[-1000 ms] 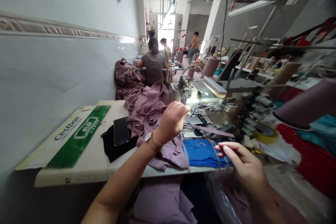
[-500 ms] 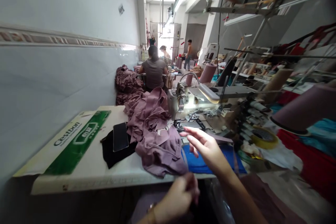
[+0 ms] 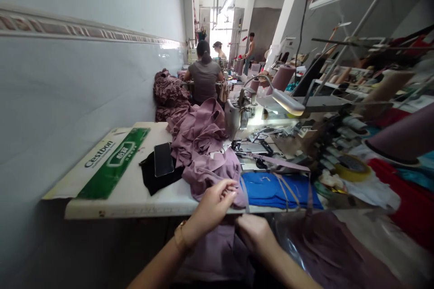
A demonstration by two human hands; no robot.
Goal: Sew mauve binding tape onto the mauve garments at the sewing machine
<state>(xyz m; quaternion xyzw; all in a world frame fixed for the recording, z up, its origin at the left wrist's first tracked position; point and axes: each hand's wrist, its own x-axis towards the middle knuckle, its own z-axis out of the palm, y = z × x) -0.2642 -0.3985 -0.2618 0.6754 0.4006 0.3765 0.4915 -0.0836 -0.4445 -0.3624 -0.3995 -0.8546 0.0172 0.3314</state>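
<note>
My left hand (image 3: pixel 217 203), with a gold-coloured band at the wrist, is raised at the table's front edge. Its fingers are curled in against the thumb, over the near end of a heap of mauve fabric (image 3: pixel 200 131); what they pinch, if anything, does not show. My right hand (image 3: pixel 256 230) is closed like a fist, lower down, just below the table edge. More mauve cloth (image 3: pixel 217 248) hangs over my lap beside it, and its fingertips are hidden. Behind both hands stands a sewing machine (image 3: pixel 233 117) with its lamp lit. A mauve strip (image 3: pixel 281 162) runs rightward from the needle area.
Folded blue fabric (image 3: pixel 264 192) lies right of the heap. At left, a phone (image 3: pixel 163 159) rests on black cloth (image 3: pixel 147 176), near a green-and-white printed sheet (image 3: pixel 111 158). Thread cones (image 3: pixel 400 137) stand at right. A seated person (image 3: pixel 204 76) works ahead; others are farther back.
My left hand has risen to the table edge. My right hand, open above the blue fabric before, has dropped below the edge and closed. The view has tilted down and turned slightly left.
</note>
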